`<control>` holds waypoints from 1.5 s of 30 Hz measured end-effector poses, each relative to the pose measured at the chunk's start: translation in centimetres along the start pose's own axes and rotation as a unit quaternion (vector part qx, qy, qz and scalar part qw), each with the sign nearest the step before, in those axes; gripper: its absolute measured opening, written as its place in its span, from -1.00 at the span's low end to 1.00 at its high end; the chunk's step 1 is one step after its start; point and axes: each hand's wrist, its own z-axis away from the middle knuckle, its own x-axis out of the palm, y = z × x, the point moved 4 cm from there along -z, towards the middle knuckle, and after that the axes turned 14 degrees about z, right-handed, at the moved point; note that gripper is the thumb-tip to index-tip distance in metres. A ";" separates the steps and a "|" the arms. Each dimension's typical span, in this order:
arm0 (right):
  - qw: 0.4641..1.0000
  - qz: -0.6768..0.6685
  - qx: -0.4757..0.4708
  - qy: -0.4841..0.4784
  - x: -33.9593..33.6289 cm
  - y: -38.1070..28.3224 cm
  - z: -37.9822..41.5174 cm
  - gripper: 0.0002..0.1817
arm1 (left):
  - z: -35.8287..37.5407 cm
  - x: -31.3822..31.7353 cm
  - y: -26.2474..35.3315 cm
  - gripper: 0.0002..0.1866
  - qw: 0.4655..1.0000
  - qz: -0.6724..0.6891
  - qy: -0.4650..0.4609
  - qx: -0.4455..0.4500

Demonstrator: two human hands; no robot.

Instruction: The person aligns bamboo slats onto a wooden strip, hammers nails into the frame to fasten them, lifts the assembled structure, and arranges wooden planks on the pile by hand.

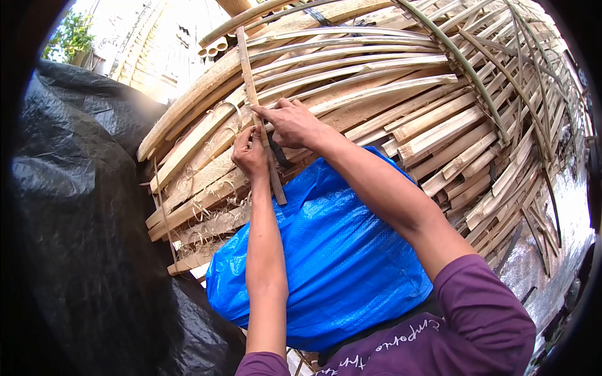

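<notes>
A flat bamboo strip [246, 69] stands nearly upright in this view, its lower end over a blue tarp [338, 250] spread across my lap. My left hand [251, 153] is closed, thumb and fingers pinching the strip's left edge near its middle. Just above and to the right, my right hand [291, 123] has its index finger laid across the strip and its other fingers curled; its thumb is hidden. A dark band-like piece [279, 150] shows below the right hand, beside the strip. Thin curled shavings [204, 207] lie on the planks left of my hands.
Long split bamboo slats [370, 94] are stacked in front and to the right. Crossed thin strips [520, 81] lie over the far right. Black plastic sheeting [81, 219] hangs along the left. Cut bamboo tubes [216, 46] and a green plant [69, 37] show at the back.
</notes>
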 end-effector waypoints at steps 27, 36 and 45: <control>0.750 0.058 0.600 -0.274 -11.4 -3.7 63.0 -0.14 | -0.5 0.2 -2.2 -0.65 0.998 -0.064 -0.010 0.022; 0.813 0.159 0.530 -0.183 -7.4 -3.4 66.8 -0.67 | -0.2 0.1 0.1 -0.79 0.999 -0.008 0.008 0.053; 0.808 -0.014 0.580 -0.103 -11.4 -2.7 65.5 -0.80 | -0.1 0.1 0.2 -0.81 0.999 -0.013 0.017 0.049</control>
